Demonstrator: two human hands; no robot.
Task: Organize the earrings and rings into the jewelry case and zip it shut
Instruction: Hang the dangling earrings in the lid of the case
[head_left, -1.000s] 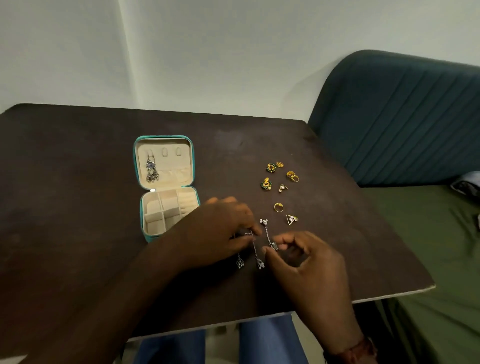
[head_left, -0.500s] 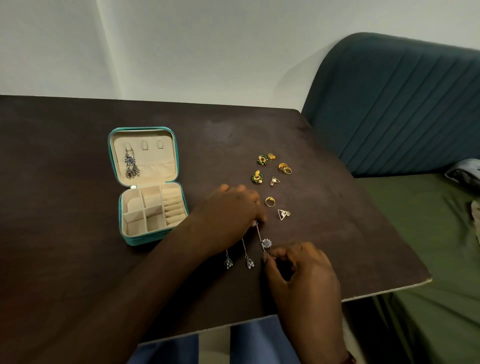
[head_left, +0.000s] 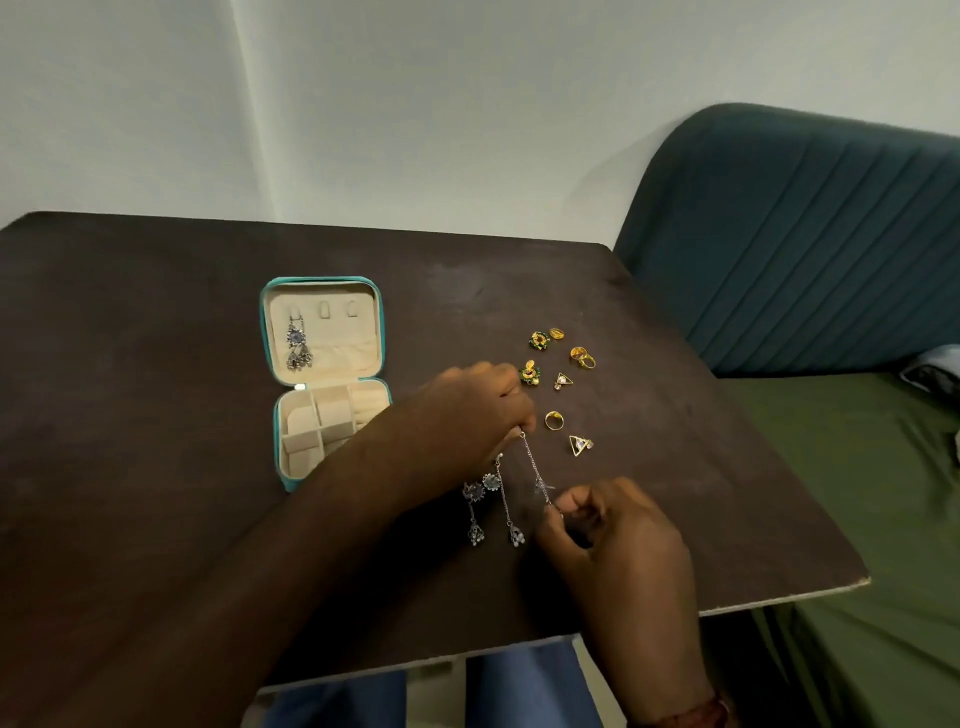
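Two hands are on one silver chain earring (head_left: 535, 465), so we judge the step in hand to be freeing this dangling piece from its tangle before it goes into the jewelry case (head_left: 327, 379). Our left hand (head_left: 467, 415) has its grip pinched on the far end of the chain, and our right hand (head_left: 618, 535) has its grip pinched on the near end, drawing the chain taut just above the counter (head_left: 156, 364). Other silver drops (head_left: 493, 512) hang from the left grip, between the two hands, with round flower pieces and small bell-shaped ends.

Next, we think, the strands must be parted gently, then the earring carried left to a holder in the open lid, where a matching silver earring (head_left: 297, 345) already hangs.

That case is teal outside and cream inside, lying open at the left, its divided tray apparently empty. Gold rings and studs (head_left: 558, 384) lie scattered on the counter to the right of our left hand, apparently untouched. Zipping is far off.
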